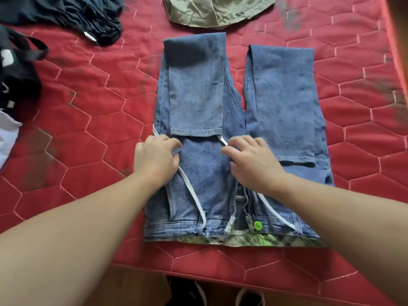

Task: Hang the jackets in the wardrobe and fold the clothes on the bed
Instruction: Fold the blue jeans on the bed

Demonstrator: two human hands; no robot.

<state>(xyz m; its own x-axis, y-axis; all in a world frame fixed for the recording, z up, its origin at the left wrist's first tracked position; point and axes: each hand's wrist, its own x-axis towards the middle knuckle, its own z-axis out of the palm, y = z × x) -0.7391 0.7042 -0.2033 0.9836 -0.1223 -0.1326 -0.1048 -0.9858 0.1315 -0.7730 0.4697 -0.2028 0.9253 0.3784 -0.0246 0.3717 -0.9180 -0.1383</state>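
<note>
Blue jeans (pixel 280 102) lie flat on the red quilted bed (pixel 92 102), waistband toward me, with a green button (pixel 257 225) and white straps. Both legs are folded back toward the waist. My left hand (pixel 155 160) grips the denim at the left side, just below the folded left leg's hem, its fingers curled into the cloth. My right hand (pixel 251 161) rests on the middle of the jeans with curled fingers touching a white strap; whether it pinches cloth is unclear.
A khaki garment (pixel 216 12) lies past the jeans at the top. A dark navy garment (pixel 72 16) is bunched at the upper left. Black-and-white clothes with a strap (pixel 15 71) sit at the left edge. The bed's near edge and floor show below.
</note>
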